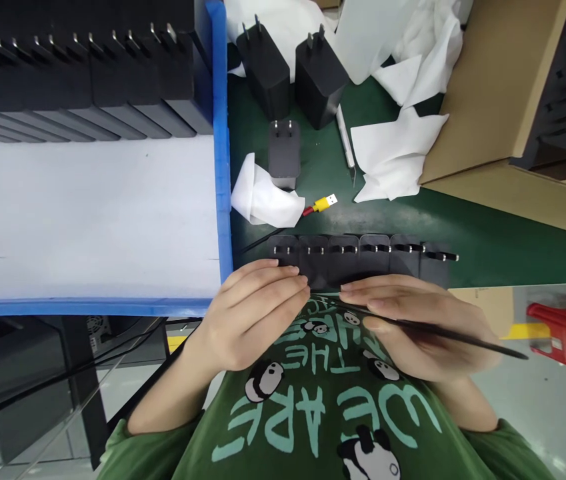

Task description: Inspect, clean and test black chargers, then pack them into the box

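"Row of black plastic two-prong adapters (357,263) along green tabletop's (503,253) near edge. Why?"

"Easy reach, I'd guess. Left hand (255,313): fingers together, can't tell grip. Right hand (413,300) pinches thin black stick (443,330)."

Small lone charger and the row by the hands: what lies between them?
Head view: a white sheet, then some black cable near the row.
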The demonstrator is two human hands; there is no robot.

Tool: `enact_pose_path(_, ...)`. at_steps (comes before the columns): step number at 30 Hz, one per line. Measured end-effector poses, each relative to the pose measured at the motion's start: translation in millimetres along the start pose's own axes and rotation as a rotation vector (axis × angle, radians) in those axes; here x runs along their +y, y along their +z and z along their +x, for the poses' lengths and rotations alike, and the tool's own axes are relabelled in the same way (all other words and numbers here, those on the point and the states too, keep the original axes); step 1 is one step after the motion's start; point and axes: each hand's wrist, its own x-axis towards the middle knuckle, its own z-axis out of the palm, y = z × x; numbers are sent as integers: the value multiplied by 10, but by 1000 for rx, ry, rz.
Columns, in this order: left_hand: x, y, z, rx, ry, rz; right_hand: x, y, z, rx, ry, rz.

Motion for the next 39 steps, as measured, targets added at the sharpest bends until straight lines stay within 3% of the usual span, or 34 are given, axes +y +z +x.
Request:
enact_pose_path(4,27,-34,91,-43,37,71,46,-12,-50,83,-32,56)
enact_pose_path(9,47,-89,138,-101,54,122,58,-19,-49,91,-4,74)
enact_pose_path(16,-13,-165,226,-162,211,191,24,-9,20,108,-20,67)
enact_pose_path(22,-36,-213,274,-208,260,181,24,-25,-9,88,-3,79)
enact_pose_path(33,-17,-216,270,-208,154,125,37,-30,-27,54,10,34)
enact_pose_path(39,-25,-182,220,-177,101,83,-40,-9,33,-84,85,-91)
